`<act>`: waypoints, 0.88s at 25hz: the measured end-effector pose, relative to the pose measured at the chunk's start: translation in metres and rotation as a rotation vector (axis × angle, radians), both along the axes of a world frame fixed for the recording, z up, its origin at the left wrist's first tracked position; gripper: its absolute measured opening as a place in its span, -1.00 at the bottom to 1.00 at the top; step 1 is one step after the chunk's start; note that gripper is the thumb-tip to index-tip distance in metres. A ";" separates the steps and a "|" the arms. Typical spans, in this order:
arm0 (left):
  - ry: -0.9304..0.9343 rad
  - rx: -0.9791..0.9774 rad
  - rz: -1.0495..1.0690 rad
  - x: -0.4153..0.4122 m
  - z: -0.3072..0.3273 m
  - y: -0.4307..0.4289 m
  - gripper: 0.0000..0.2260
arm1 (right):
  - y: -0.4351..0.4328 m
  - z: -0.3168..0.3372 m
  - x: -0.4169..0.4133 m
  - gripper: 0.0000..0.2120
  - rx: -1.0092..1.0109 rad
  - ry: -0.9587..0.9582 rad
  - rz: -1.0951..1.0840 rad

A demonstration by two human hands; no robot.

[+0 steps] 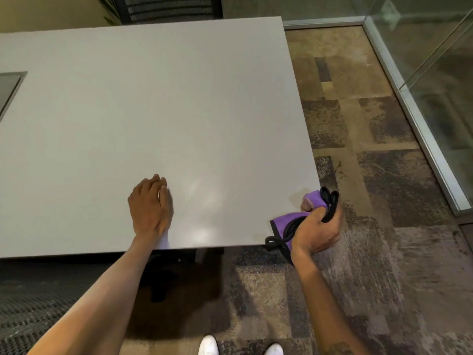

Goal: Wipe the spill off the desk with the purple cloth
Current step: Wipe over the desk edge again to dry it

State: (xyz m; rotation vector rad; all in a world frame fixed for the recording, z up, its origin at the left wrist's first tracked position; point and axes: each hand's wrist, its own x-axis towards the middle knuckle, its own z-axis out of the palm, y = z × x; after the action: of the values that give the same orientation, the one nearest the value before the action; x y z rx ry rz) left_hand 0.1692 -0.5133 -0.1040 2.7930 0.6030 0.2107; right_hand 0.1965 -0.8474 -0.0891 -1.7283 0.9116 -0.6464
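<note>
The grey desk fills the upper left of the head view. My left hand lies flat on it near the front edge, fingers together, holding nothing. At the desk's front right corner my right hand grips the bunched purple cloth, which has a black border and a black loop. Part of the cloth hangs past the desk's edge. Between the hands the surface shows faint shiny patches; I cannot tell whether they are liquid or glare.
A dark recessed panel sits in the desk at the left edge. A black mesh chair stands behind the desk. Patterned carpet lies to the right, bounded by a glass wall with a metal base rail. White shoes show below.
</note>
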 end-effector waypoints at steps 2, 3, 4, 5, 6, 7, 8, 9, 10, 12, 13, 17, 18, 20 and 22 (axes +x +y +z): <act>-0.019 0.062 0.017 0.004 -0.002 -0.002 -0.80 | -0.001 0.001 0.003 -0.60 0.017 0.007 -0.025; -0.037 0.068 0.008 0.005 -0.003 -0.004 -0.86 | -0.003 0.001 0.004 -0.61 0.016 0.013 -0.031; -0.057 0.065 -0.011 0.005 -0.004 -0.004 -0.88 | -0.004 0.001 0.005 -0.62 0.013 0.020 -0.033; -0.076 0.052 -0.026 0.005 -0.006 -0.004 -0.87 | -0.005 -0.001 0.006 -0.63 0.017 0.024 -0.034; -0.094 0.040 -0.037 0.004 -0.007 -0.003 -0.85 | -0.006 -0.001 0.006 -0.64 0.027 0.029 -0.035; -0.109 0.028 -0.038 0.004 -0.008 -0.002 -0.82 | -0.007 -0.001 0.008 -0.65 0.041 0.038 -0.034; -0.115 0.017 -0.037 0.005 -0.009 0.000 -0.78 | -0.008 0.000 0.010 -0.66 0.055 0.054 -0.029; -0.109 0.004 -0.039 0.007 -0.009 0.000 -0.74 | -0.010 -0.001 0.013 -0.66 0.065 0.070 -0.024; -0.090 -0.007 -0.044 0.007 -0.010 0.000 -0.71 | -0.012 -0.001 0.018 -0.66 0.072 0.080 -0.018; -0.046 -0.018 -0.048 0.005 -0.012 0.001 -0.65 | -0.013 0.000 0.031 -0.68 0.080 0.091 0.025; -0.022 -0.029 -0.042 0.006 -0.013 0.002 -0.64 | -0.011 0.000 0.040 -0.69 0.078 0.093 0.051; 0.060 -0.098 -0.029 0.005 -0.015 0.002 -0.58 | -0.005 0.006 0.082 -0.67 0.071 0.069 0.134; 0.072 -0.110 -0.036 0.005 -0.014 0.002 -0.55 | -0.005 0.007 0.093 -0.67 0.068 0.072 0.153; 0.092 -0.121 -0.048 0.006 -0.011 0.002 -0.52 | -0.004 0.008 0.113 -0.68 0.070 0.078 0.177; 0.118 -0.104 -0.088 0.006 -0.009 0.001 -0.50 | -0.002 0.009 0.131 -0.68 0.080 0.072 0.180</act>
State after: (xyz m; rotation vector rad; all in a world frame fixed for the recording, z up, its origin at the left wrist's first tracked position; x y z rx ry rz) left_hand 0.1748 -0.5123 -0.1130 2.7372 0.5009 -0.0038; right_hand 0.3276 -0.8496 -0.0804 -1.7473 0.8088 -0.4266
